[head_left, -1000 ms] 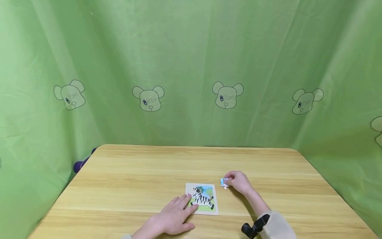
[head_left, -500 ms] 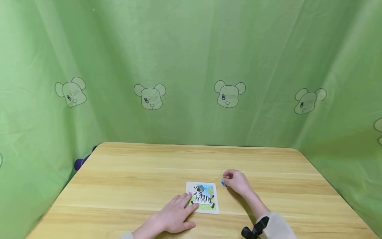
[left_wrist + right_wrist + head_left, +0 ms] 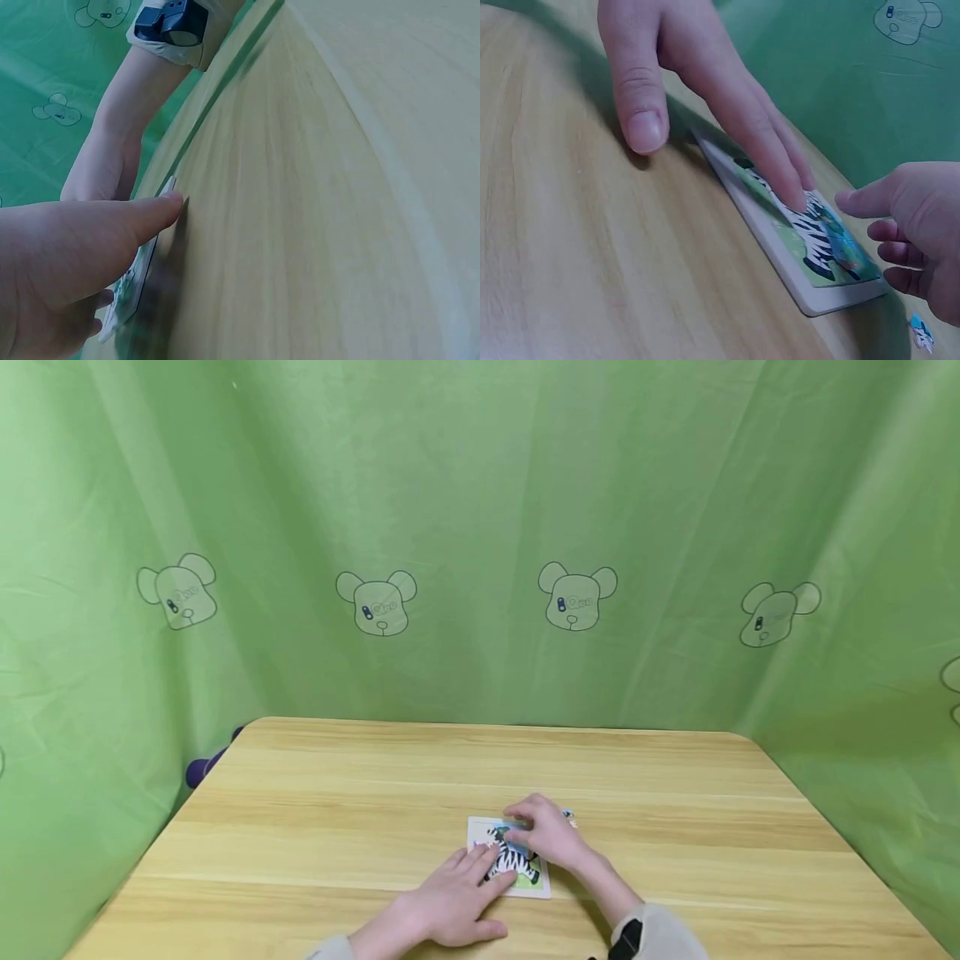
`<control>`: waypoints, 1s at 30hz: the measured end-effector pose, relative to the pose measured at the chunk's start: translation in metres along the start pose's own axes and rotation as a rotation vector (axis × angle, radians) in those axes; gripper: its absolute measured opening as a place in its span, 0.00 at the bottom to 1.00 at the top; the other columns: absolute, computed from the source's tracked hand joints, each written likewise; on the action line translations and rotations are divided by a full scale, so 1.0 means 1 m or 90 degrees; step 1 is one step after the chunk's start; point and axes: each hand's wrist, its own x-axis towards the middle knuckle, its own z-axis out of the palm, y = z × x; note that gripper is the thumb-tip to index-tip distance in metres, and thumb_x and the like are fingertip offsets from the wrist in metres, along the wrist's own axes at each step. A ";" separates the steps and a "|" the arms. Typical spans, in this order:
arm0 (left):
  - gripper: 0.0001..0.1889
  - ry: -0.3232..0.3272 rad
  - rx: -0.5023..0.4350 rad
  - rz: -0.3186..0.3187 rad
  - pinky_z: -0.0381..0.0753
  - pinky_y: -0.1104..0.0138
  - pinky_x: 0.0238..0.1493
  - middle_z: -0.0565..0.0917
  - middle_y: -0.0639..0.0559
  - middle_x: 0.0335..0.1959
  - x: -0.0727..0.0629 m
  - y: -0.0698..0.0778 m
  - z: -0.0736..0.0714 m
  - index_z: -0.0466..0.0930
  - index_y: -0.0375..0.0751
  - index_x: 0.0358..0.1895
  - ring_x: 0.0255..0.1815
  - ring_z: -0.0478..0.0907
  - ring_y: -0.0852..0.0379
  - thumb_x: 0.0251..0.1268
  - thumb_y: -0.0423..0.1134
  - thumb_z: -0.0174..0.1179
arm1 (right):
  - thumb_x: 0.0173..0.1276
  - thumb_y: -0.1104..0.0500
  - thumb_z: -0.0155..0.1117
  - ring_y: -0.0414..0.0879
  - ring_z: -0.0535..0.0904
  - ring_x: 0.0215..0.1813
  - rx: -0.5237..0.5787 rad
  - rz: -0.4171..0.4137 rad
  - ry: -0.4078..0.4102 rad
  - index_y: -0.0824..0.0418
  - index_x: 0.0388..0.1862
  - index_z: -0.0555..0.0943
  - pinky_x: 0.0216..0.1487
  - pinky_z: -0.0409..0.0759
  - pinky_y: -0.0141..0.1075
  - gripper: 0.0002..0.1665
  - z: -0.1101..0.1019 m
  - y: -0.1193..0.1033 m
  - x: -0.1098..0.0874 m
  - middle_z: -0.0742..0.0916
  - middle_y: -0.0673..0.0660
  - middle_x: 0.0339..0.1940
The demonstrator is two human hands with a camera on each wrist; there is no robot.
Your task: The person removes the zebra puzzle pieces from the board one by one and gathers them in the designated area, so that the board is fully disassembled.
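A square zebra picture puzzle in a white frame [image 3: 512,895] lies on the table. My left hand [image 3: 459,897] rests on its left part with straight, spread fingers. In the right wrist view those fingertips touch the zebra picture [image 3: 810,232], with the thumb off the frame. My right hand [image 3: 551,837] is over the puzzle's upper right part. Its thumb and loosely bent fingers are apart, and no piece shows between them [image 3: 919,225]. Whether it touches the picture I cannot tell. A small loose puzzle piece [image 3: 921,333] lies on the table beyond the frame's right side.
The wooden table [image 3: 315,810] has a straight far edge. Behind and beside it hangs a green curtain [image 3: 465,477] with bear heads printed on it. A purple object [image 3: 198,772] shows past the table's left edge. A dark camera [image 3: 176,24] sits on the right wrist.
My right hand has moved left from the loose piece to above the puzzle, leaving a piece on the table. My left hand has slid slightly right over the picture.
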 end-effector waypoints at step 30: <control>0.35 -0.001 0.042 0.002 0.53 0.56 0.69 0.53 0.43 0.72 0.004 0.002 0.000 0.57 0.55 0.71 0.72 0.50 0.47 0.64 0.65 0.42 | 0.54 0.65 0.69 0.44 0.70 0.38 -0.012 0.023 -0.112 0.61 0.38 0.74 0.43 0.73 0.41 0.14 -0.001 -0.006 0.012 0.75 0.51 0.34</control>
